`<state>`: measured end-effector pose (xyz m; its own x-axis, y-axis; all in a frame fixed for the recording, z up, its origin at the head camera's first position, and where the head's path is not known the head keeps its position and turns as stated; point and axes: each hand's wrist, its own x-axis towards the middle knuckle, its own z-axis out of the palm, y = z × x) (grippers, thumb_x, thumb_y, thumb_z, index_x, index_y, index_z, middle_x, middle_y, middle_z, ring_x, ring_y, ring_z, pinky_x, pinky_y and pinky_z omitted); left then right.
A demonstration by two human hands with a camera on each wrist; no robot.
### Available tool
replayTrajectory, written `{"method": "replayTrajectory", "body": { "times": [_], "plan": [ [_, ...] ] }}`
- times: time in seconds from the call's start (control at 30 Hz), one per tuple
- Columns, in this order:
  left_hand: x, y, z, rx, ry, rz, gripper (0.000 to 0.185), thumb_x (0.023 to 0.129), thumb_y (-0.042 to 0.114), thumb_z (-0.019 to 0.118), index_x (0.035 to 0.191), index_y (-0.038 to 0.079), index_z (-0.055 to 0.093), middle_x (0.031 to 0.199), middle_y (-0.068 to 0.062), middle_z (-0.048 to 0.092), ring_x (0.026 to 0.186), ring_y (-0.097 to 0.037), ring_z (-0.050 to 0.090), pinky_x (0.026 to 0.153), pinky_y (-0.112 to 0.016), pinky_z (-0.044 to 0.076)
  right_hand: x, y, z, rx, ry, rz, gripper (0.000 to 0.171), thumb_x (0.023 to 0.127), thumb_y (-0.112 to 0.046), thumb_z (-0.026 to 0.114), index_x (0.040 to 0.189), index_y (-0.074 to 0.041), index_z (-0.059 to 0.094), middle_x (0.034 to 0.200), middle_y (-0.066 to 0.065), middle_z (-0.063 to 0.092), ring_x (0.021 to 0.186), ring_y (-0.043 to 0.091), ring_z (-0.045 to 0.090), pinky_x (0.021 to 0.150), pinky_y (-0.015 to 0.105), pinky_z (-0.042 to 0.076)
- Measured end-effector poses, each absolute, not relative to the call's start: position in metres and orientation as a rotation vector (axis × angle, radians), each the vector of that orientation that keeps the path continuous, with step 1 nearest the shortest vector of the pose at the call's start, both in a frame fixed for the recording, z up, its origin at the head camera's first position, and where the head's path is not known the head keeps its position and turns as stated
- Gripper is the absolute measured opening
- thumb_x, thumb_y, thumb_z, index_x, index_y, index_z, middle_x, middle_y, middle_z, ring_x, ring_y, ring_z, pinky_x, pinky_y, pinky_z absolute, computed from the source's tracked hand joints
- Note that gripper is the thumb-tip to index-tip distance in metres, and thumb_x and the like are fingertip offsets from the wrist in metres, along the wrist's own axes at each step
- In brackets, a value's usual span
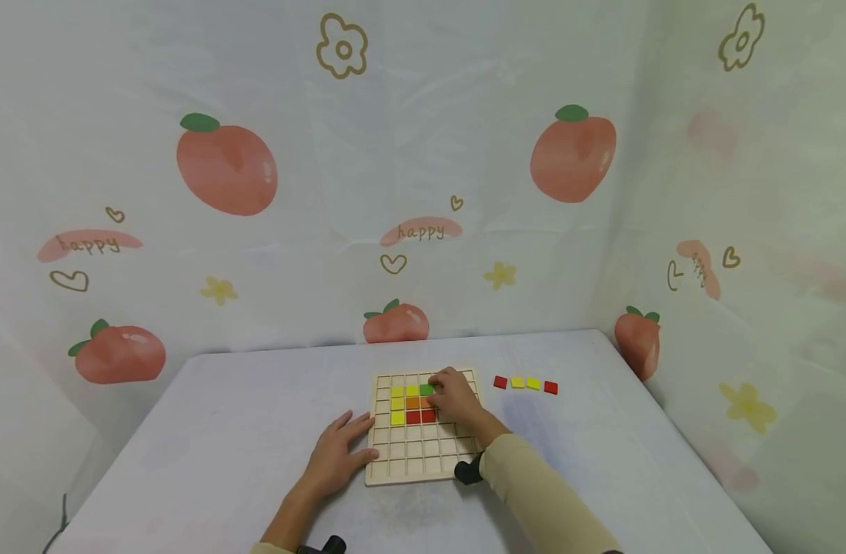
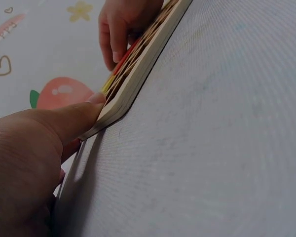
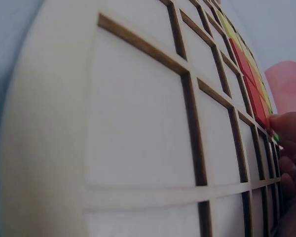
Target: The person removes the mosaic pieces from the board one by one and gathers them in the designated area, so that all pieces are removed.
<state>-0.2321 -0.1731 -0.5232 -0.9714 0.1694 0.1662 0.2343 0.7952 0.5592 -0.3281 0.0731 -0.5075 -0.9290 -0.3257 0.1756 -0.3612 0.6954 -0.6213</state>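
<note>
A square wooden grid board [image 1: 423, 465] lies on the table, with yellow, green, orange and red square tiles in its upper-left cells. Over the upper part of the board is my right hand [image 1: 457, 396], thumb and forefinger bent at two edges of a green tile [image 1: 426, 389]. In the right wrist view, the thumb [image 3: 286, 124] reaches the end of the orange and red tiles [image 3: 254, 98]. My left hand [image 1: 334, 455] touches the board's left edge, fingers spread; its thumb [image 2: 81, 117] rests at the near corner in the left wrist view.
To the right of the board, two red tiles [image 1: 500, 382] and two yellow tiles [image 1: 518, 382] lie in a row on the white table [image 1: 242, 438]. A printed curtain [image 1: 464, 115] with fruit and flowers hangs behind the table and along its right side.
</note>
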Motion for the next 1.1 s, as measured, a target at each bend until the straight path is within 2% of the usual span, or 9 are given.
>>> {"method": "replayTrajectory", "body": {
  "times": [0.5, 0.87, 1.1],
  "plan": [
    [-0.234, -0.173, -0.524, -0.325, -2.890, -0.908, 0.063, 0.069, 0.051, 0.063, 0.124, 0.027, 0.048, 0.130, 0.012, 0.040, 0.125, -0.023, 0.023, 0.095, -0.052, 0.021, -0.332, 0.071, -0.510, 0.384, -2.858, 1.144, 0.023, 0.077, -0.021, 0.065, 0.097, -0.010, 0.060, 0.098, -0.001, 0.049, 0.090, 0.016, 0.046, 0.082, 0.032, 0.041],
    [-0.233, -0.173, -0.524, -0.323, -2.891, -0.905, 0.064, 0.069, 0.053, 0.061, 0.125, 0.027, 0.048, 0.130, 0.012, 0.040, 0.125, -0.024, 0.023, 0.095, -0.052, 0.022, -0.329, 0.072, -0.513, 0.329, -2.759, 1.338, 0.020, 0.076, -0.016, 0.064, 0.094, -0.010, 0.058, 0.088, -0.003, 0.050, 0.078, 0.014, 0.048, 0.069, 0.029, 0.044],
    [-0.233, -0.173, -0.525, -0.316, -2.883, -0.915, 0.063, 0.069, 0.051, 0.062, 0.125, 0.027, 0.048, 0.130, 0.012, 0.040, 0.125, -0.024, 0.023, 0.095, -0.053, 0.021, -0.330, 0.071, -0.520, 0.327, -2.667, 1.428, 0.011, 0.079, -0.018, 0.060, 0.090, -0.018, 0.058, 0.080, -0.007, 0.055, 0.072, 0.012, 0.050, 0.062, 0.025, 0.044]
  ]
}}
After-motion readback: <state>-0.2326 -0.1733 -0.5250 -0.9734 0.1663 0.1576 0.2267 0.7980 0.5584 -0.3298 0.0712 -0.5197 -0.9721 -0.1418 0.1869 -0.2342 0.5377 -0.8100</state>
